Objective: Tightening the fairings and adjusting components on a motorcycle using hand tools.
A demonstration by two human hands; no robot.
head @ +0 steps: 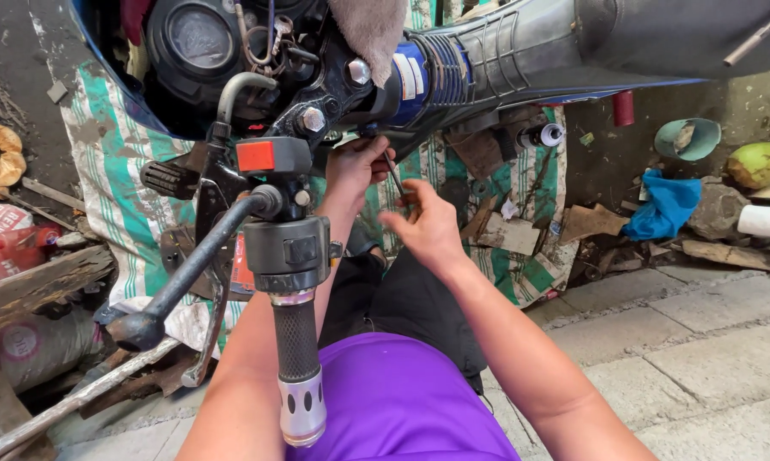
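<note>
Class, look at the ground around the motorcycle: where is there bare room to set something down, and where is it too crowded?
Bare room: the grey paving slabs on the right, bordered by the striped tarp and the rubble strip. Crowded: the scraps around the blue cloth and green bowl, and the planks at left. Both hands, left and right, fill the gap under the frame.

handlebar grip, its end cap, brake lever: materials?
Handlebar grip: looks like black rubber, matte, with a knurled texture. End cap: seemingly polished metal, shiny silver with oval holes. Brake lever: probably metal, dull dark grey, worn, ending in a ball.
</note>
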